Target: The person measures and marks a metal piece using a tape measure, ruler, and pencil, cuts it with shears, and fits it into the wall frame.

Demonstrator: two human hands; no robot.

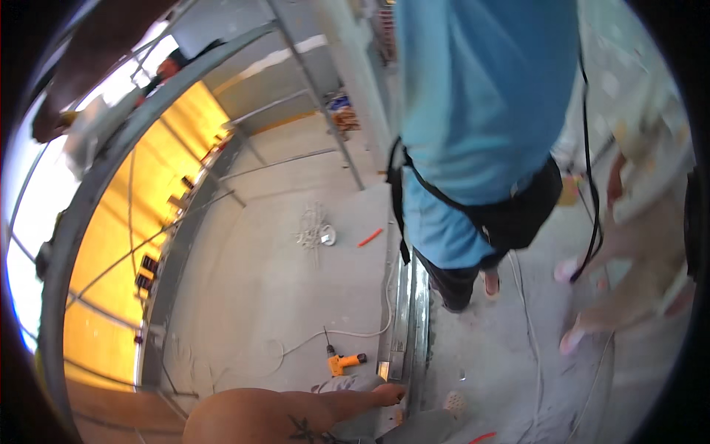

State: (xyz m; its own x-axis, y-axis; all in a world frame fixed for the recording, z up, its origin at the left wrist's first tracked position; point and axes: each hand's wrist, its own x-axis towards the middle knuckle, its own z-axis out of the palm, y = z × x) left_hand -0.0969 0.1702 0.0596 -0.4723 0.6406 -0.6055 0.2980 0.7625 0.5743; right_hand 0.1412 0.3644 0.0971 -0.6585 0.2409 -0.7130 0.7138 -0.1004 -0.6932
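One curled hand point(388, 394), the left, is beside the rails point(420, 318); I cannot tell what it holds, if anything. A drill point(342, 364) lies farther left.

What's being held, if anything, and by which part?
Cannot tell: the left hand is curled near the metal track, its grip unclear; the right hand is out of view.

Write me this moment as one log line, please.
left hand: beside metal rails, grip unclear | right hand: out of view | drill: on floor | person in blue: standing ahead
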